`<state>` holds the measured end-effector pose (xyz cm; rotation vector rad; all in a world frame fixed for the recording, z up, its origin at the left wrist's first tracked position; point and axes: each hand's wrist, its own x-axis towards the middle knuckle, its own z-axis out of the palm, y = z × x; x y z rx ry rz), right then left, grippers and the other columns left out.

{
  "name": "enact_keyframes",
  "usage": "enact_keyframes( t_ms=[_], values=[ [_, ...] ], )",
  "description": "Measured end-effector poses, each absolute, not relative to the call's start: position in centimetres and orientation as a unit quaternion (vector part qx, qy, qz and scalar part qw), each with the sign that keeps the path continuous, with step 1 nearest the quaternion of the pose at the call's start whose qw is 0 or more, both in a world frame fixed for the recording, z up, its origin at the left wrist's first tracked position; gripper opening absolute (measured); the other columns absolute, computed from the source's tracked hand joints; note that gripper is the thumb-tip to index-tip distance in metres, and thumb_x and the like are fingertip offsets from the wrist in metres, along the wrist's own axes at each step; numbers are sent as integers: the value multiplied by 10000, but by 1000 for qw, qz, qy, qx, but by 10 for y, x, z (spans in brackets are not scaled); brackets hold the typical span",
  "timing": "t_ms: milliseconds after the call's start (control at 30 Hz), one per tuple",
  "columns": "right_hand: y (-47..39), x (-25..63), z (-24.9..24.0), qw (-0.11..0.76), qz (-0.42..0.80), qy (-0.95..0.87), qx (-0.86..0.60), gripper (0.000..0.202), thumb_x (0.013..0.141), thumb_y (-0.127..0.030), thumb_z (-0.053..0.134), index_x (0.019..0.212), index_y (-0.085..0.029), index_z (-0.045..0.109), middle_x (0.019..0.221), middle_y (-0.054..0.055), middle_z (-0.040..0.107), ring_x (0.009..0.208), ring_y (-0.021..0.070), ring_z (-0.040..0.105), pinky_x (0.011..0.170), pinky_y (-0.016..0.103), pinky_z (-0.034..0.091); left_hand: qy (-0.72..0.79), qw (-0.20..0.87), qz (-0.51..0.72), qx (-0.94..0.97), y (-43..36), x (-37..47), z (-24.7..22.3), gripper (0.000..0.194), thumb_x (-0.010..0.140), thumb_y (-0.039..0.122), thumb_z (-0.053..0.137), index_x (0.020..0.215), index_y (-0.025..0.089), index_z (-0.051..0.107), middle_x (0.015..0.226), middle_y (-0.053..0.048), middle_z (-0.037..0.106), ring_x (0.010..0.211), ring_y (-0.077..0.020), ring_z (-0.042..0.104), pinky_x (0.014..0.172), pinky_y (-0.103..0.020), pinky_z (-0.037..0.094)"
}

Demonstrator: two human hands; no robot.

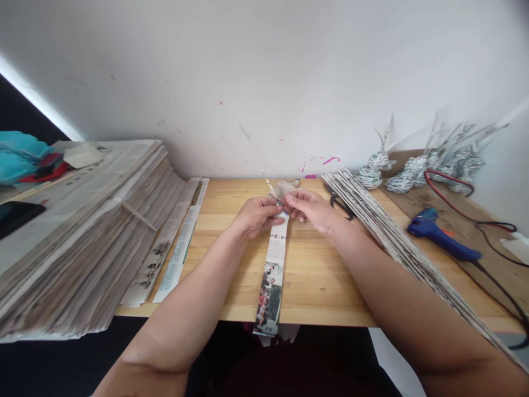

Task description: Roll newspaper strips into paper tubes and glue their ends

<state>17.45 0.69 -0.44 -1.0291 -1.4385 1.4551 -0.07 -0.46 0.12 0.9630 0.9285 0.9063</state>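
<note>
A newspaper strip (275, 259) runs from my hands toward me, its lower end hanging past the table's front edge. Its upper end narrows into a thin rolled tip that points up and left toward the wall. My left hand (261, 215) pinches the strip's left side at the rolled part. From the right, my right hand (305, 207) has its fingers closed on the same upper part of the strip. Just behind the fingertips lies a greyish crumpled cloth (286, 187).
Stacked newspaper strips (124, 220) fill the left. On the right lie thin paper rolls (388, 237), black scissors (341, 205) and a blue glue gun (446, 237) with its cord. Woven paper figures (413, 171) stand at the back right, near the wall.
</note>
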Motion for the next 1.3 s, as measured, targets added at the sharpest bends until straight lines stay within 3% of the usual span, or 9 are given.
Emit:
enact_keyframes(
  t_ms=[233,533,733,1000,1300],
  values=[
    [-4,160,-4,446,380,-682,-438,279,742,-285,718,976,-198,592,854,43,670,718,149,618,639,285,503,412,692,476,352,0,0,1,54,705,56,710,757,66,701,800,-108,713,709,-141,683,709,-258,579],
    [-14,152,-3,448,145,-752,-461,98,804,-259,629,887,-208,636,904,63,697,800,195,645,725,321,500,420,693,503,301,2,0,4,117,733,-9,639,804,68,688,757,-90,693,685,-144,684,705,-274,594],
    [-14,153,-6,409,86,-777,-470,90,847,-221,559,885,-216,640,856,56,693,766,194,629,699,300,469,415,700,501,296,0,2,3,106,739,-5,629,784,67,691,807,-104,707,751,-165,695,755,-311,599],
    [-14,152,-6,370,5,-802,-469,98,862,-199,531,870,-210,628,844,70,671,816,222,609,732,313,442,419,690,517,284,-2,5,5,50,773,55,645,774,67,694,765,-95,702,694,-156,685,713,-323,604],
    [-12,153,-9,383,26,-798,-464,98,885,-255,533,873,-200,612,870,77,680,812,210,618,745,304,440,407,700,511,289,1,1,4,95,811,50,612,768,73,694,785,-83,692,712,-145,678,721,-321,607]
  ],
)
